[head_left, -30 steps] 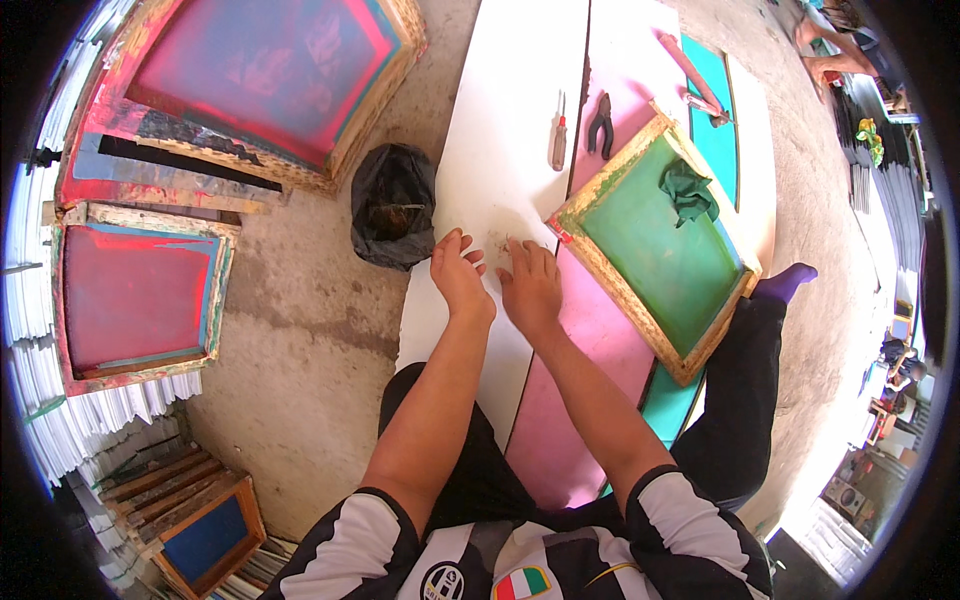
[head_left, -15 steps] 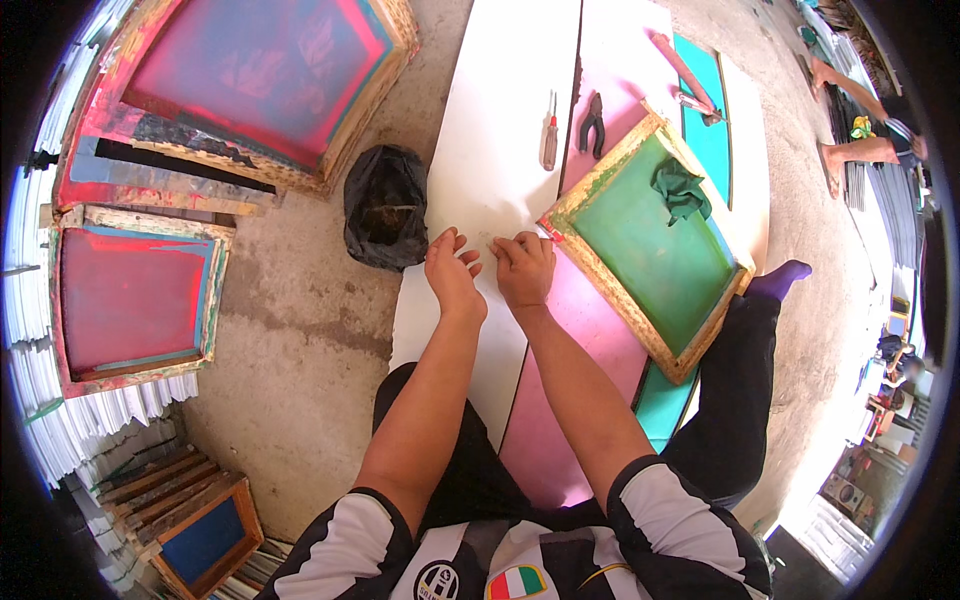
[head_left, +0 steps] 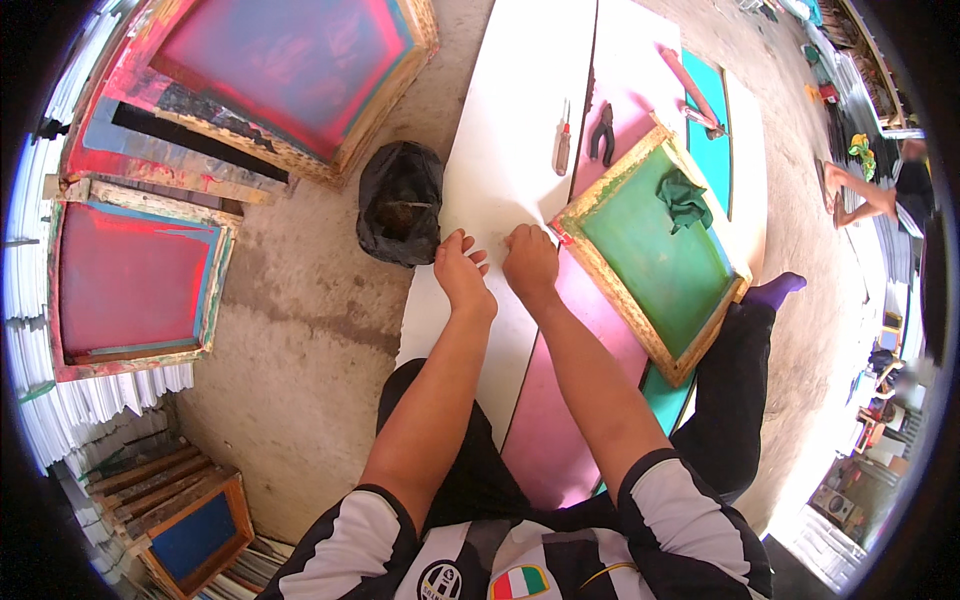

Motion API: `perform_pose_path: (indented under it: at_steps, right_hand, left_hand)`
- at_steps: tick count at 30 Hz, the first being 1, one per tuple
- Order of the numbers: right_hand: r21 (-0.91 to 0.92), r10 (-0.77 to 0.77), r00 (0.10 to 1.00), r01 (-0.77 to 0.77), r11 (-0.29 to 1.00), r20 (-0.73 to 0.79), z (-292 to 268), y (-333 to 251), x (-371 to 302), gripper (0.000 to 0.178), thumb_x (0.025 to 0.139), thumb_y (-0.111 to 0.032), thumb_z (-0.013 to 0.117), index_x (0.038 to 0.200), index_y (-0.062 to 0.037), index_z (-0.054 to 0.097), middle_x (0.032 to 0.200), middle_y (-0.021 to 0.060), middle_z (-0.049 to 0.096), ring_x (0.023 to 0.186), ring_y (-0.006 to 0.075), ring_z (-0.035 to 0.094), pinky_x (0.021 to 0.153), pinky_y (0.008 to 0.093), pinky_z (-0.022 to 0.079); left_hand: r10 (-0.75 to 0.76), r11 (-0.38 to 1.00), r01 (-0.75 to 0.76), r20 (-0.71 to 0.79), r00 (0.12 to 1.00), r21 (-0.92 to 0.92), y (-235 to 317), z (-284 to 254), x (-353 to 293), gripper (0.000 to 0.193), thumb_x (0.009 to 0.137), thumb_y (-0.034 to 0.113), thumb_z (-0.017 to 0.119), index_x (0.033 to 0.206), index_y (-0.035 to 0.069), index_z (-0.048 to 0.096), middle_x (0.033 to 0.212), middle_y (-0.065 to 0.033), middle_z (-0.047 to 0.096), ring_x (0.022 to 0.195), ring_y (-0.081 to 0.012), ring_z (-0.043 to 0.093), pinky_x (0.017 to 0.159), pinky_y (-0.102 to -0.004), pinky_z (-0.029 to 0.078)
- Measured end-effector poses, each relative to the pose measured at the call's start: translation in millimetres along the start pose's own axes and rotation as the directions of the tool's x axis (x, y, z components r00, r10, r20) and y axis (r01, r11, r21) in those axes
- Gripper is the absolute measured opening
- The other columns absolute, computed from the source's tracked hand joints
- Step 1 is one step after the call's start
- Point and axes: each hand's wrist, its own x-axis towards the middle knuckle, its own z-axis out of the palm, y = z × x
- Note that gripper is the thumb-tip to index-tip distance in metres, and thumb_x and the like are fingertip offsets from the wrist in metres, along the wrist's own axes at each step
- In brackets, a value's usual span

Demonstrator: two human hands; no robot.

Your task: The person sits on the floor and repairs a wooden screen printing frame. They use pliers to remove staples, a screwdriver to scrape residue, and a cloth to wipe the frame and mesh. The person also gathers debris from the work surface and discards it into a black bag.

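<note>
Over the white board point(head_left: 520, 100), my left hand point(head_left: 462, 272) is half curled, its fingers a little apart and nothing visible in them. Just to its right, my right hand point(head_left: 531, 262) has its fingers bent together, back of the hand up. Whatever they may pinch is hidden. Close to that hand is the corner of a wooden screen frame point(head_left: 610, 275) with green mesh point(head_left: 655, 260), lying tilted on the boards. A crumpled dark green cloth point(head_left: 685, 200) rests on the mesh. A black plastic bag point(head_left: 398, 215), its mouth open, stands left of my left hand.
Beyond my hands lie a screwdriver point(head_left: 563, 140), black-handled pliers point(head_left: 602, 135) and a hammer point(head_left: 692, 90). Pink point(head_left: 570, 420) and teal point(head_left: 708, 130) boards adjoin the white one. Paint-stained screen frames point(head_left: 140, 280) stand at left. A person's legs point(head_left: 862, 192) show at far right.
My right hand has turned, its fingers now more tucked under. My left hand keeps nearly the same pose. The whole view has shifted slightly, and the person at far right has moved.
</note>
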Motion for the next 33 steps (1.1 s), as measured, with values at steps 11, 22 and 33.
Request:
perform_pose_path:
  at_steps: [11, 22, 33]
  right_hand:
    - [0.570, -0.181, 0.963, 0.037, 0.821, 0.198, -33.2, -112.1, 84.0, 0.018, 0.094, -0.023, 0.066, 0.093, -0.0055, 0.072, 0.098, 0.0193, 0.071, 0.095, 0.0406, 0.067, 0.084, 0.0497, 0.053]
    - [0.697, -0.001, 0.988, -0.106, 0.710, 0.152, -19.7, -87.9, 46.3, 0.029, 0.092, -0.019, 0.066, 0.117, -0.0072, 0.071, 0.110, 0.0167, 0.071, 0.103, 0.0353, 0.066, 0.093, 0.0431, 0.052]
    - [-0.093, 0.029, 0.999, -0.032, 0.995, -0.032, -27.2, -10.3, -83.1, 0.068, 0.091, -0.033, 0.068, 0.147, -0.0017, 0.046, 0.157, 0.0161, 0.039, 0.144, 0.0397, 0.034, 0.115, 0.0550, 0.030]
  left_hand:
    - [-0.105, 0.987, 0.081, -0.178, 0.979, -0.137, 13.7, 4.0, -15.5, 0.054, 0.099, 0.046, 0.058, 0.134, 0.007, 0.044, 0.122, -0.0078, 0.057, 0.096, -0.0212, 0.057, 0.081, -0.0412, 0.043]
    - [-0.010, 0.979, -0.004, -0.067, 0.998, -0.205, -0.7, -4.4, -0.4, 0.035, 0.105, 0.036, 0.049, 0.129, 0.011, 0.053, 0.113, -0.0050, 0.061, 0.101, -0.0217, 0.060, 0.088, -0.0400, 0.048]
    - [0.016, 1.000, -0.015, -0.135, 0.991, 0.014, 4.2, -0.6, -9.7, 0.039, 0.104, 0.039, 0.046, 0.132, 0.013, 0.052, 0.115, -0.0030, 0.060, 0.095, -0.0194, 0.055, 0.089, -0.0403, 0.039]
